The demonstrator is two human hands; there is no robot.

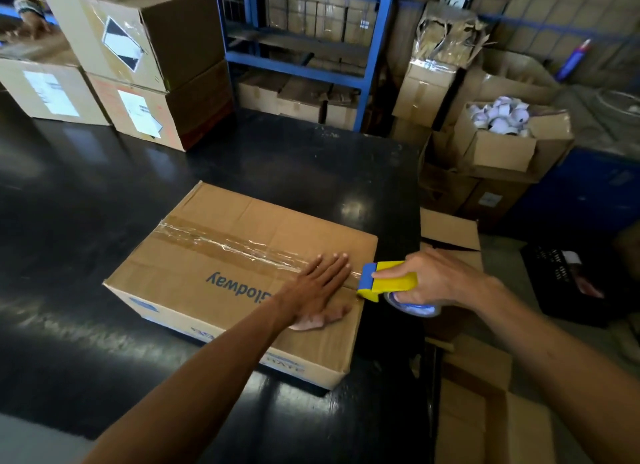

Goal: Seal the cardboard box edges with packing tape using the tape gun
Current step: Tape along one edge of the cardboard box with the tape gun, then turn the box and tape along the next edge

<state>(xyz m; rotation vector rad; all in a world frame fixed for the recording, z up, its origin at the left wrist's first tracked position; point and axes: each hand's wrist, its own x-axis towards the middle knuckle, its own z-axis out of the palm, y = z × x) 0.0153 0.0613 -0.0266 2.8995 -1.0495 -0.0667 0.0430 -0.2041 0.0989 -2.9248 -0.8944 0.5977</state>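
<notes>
Cardboard box point(242, 276): closed, lying on the black tabletop point(86, 193) toward its right edge.
Left hand point(313, 290): flat and released, palm pressing the box top near its right end.
Right hand point(429, 276): clenched on the yellow tape gun point(384, 280), its blue head touching the box's right top edge.
Tape point(228, 244): clear strip along the box's centre seam.
Far-left corner: stacked boxes point(145, 65).

Cardboard box point(221, 273): brown, closed, flat on counter point(104, 193), clear packing tape point(221, 240) wrinkled along top seam. Tape gun point(384, 281): yellow/blue, at box's near-right edge.
</notes>
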